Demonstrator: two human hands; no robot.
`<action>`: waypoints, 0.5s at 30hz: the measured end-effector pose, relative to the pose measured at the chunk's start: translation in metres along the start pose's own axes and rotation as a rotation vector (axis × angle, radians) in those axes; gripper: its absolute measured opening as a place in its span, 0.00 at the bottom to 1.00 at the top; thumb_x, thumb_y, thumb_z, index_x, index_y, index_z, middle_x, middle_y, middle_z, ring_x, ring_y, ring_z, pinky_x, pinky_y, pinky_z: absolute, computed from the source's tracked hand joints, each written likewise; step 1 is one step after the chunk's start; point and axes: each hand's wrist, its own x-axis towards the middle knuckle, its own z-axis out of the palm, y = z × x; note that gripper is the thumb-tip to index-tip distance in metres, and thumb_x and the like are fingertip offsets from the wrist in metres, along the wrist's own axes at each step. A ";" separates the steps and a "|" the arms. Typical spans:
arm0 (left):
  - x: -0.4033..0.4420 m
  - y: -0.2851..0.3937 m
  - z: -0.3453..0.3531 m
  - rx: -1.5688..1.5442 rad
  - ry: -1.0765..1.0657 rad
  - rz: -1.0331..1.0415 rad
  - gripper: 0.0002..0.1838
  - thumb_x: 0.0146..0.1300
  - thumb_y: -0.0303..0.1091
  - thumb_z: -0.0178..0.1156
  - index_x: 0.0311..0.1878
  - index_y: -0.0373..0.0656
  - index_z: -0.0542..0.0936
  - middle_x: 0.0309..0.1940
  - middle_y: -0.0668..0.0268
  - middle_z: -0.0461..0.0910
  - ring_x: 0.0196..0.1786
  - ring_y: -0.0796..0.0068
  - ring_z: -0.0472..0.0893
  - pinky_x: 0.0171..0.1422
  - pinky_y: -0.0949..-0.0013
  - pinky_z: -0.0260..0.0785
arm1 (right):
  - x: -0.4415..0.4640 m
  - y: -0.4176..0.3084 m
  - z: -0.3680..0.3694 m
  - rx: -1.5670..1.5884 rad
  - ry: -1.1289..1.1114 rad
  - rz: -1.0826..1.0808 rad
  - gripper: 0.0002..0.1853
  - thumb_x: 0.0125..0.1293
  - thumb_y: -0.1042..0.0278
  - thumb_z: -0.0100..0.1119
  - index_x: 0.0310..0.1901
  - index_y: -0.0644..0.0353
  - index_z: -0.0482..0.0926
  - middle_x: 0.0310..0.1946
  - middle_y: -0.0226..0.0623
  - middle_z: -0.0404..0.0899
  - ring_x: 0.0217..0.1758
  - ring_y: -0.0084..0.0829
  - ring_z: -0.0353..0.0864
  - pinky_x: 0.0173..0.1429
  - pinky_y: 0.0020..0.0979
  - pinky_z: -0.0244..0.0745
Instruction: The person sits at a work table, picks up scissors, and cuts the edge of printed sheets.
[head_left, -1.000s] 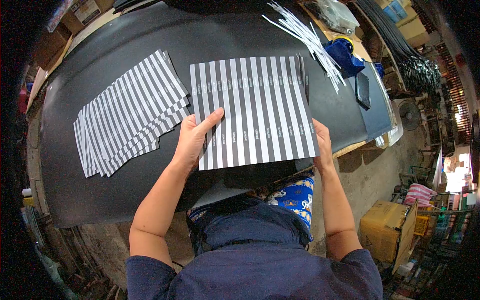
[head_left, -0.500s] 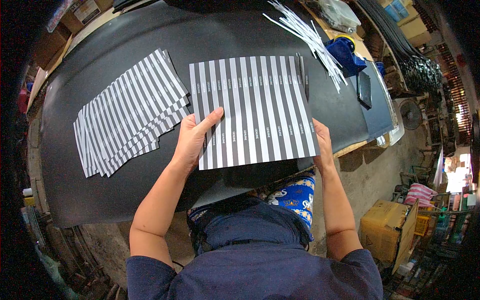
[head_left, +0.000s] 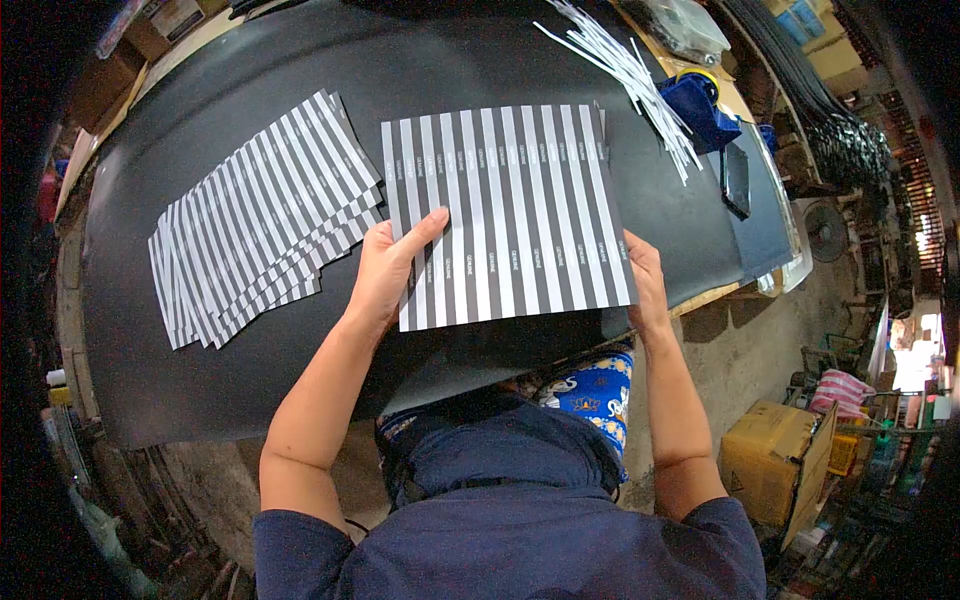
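A sheet printed with black and white stripes (head_left: 505, 220) is held up over the black work surface, small "GENUINE" lettering on its dark stripes. My left hand (head_left: 390, 265) grips its left edge, thumb pressed on top and the other fingers hidden beneath. At the right edge, my right hand (head_left: 646, 275) is closed against the sheet, its fingers curled and partly behind it. A narrow dark edge shows behind the sheet's upper right corner; what it belongs to I cannot make out. To the left lies a fanned pile of similar striped sheets (head_left: 265, 215).
Thin white strips (head_left: 640, 95) lie heaped at the back right. Near them are a blue tape dispenser (head_left: 702, 110) and a black phone-like object (head_left: 735, 180). The black table surface (head_left: 200, 400) ends close to my lap. A cardboard box (head_left: 765, 450) stands on the floor at right.
The held sheet has tilted slightly and its lower edge sits a little higher. Both hands keep their hold at nearly the same places. The view has shifted slightly.
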 end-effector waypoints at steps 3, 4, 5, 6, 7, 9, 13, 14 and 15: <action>0.004 -0.002 -0.004 0.008 0.007 -0.012 0.15 0.61 0.37 0.60 0.40 0.32 0.76 0.28 0.56 0.81 0.23 0.78 0.82 0.25 0.79 0.77 | 0.001 -0.002 0.001 -0.034 0.024 0.018 0.14 0.64 0.60 0.52 0.36 0.66 0.77 0.27 0.28 0.76 0.29 0.16 0.72 0.33 0.19 0.67; 0.006 -0.002 -0.005 0.012 0.012 -0.017 0.15 0.61 0.37 0.60 0.40 0.31 0.76 0.28 0.56 0.81 0.23 0.78 0.82 0.25 0.79 0.77 | 0.001 -0.004 -0.001 0.007 0.011 0.088 0.14 0.65 0.60 0.52 0.34 0.65 0.76 0.25 0.28 0.76 0.25 0.17 0.72 0.30 0.20 0.67; 0.007 -0.001 -0.006 0.016 0.016 -0.016 0.15 0.61 0.37 0.60 0.40 0.31 0.76 0.28 0.56 0.81 0.23 0.78 0.82 0.25 0.79 0.77 | 0.000 -0.006 -0.001 0.049 -0.003 0.156 0.13 0.65 0.60 0.52 0.33 0.63 0.76 0.23 0.28 0.75 0.22 0.19 0.72 0.26 0.21 0.67; 0.008 0.001 -0.006 0.023 0.039 -0.003 0.15 0.61 0.37 0.60 0.40 0.31 0.76 0.28 0.55 0.81 0.22 0.78 0.82 0.25 0.78 0.77 | -0.001 -0.013 0.001 0.054 -0.007 0.158 0.13 0.65 0.60 0.52 0.33 0.63 0.76 0.23 0.28 0.75 0.22 0.19 0.72 0.26 0.21 0.67; 0.009 0.004 -0.007 0.029 0.063 0.011 0.15 0.61 0.37 0.60 0.40 0.31 0.76 0.28 0.55 0.81 0.22 0.77 0.82 0.25 0.78 0.77 | -0.004 -0.023 0.004 0.074 0.014 0.187 0.15 0.65 0.57 0.52 0.32 0.62 0.76 0.22 0.30 0.74 0.20 0.21 0.73 0.24 0.21 0.67; 0.014 0.005 -0.014 -0.065 0.066 0.036 0.16 0.61 0.36 0.61 0.43 0.32 0.76 0.32 0.56 0.81 0.28 0.77 0.82 0.31 0.76 0.78 | -0.013 -0.030 0.005 0.096 0.030 0.219 0.16 0.65 0.55 0.53 0.31 0.62 0.75 0.20 0.31 0.74 0.18 0.23 0.74 0.22 0.22 0.67; 0.018 0.013 -0.022 -0.159 0.139 0.078 0.15 0.61 0.35 0.62 0.45 0.34 0.76 0.37 0.60 0.80 0.35 0.77 0.81 0.40 0.74 0.77 | -0.053 -0.036 0.001 0.177 -0.049 0.349 0.24 0.64 0.47 0.52 0.34 0.66 0.74 0.20 0.36 0.74 0.20 0.27 0.77 0.25 0.24 0.70; 0.020 0.012 -0.024 -0.155 0.163 0.087 0.15 0.61 0.35 0.62 0.45 0.35 0.76 0.37 0.61 0.81 0.36 0.77 0.81 0.40 0.74 0.76 | -0.064 -0.037 0.004 0.147 -0.094 0.357 0.22 0.64 0.48 0.53 0.35 0.66 0.73 0.21 0.36 0.74 0.20 0.27 0.76 0.27 0.25 0.71; 0.021 0.010 -0.025 -0.150 0.184 0.095 0.15 0.60 0.36 0.63 0.45 0.35 0.76 0.37 0.61 0.81 0.36 0.78 0.81 0.41 0.74 0.76 | -0.075 -0.038 0.006 0.117 -0.137 0.365 0.21 0.64 0.50 0.53 0.35 0.65 0.73 0.22 0.36 0.74 0.21 0.27 0.76 0.28 0.25 0.72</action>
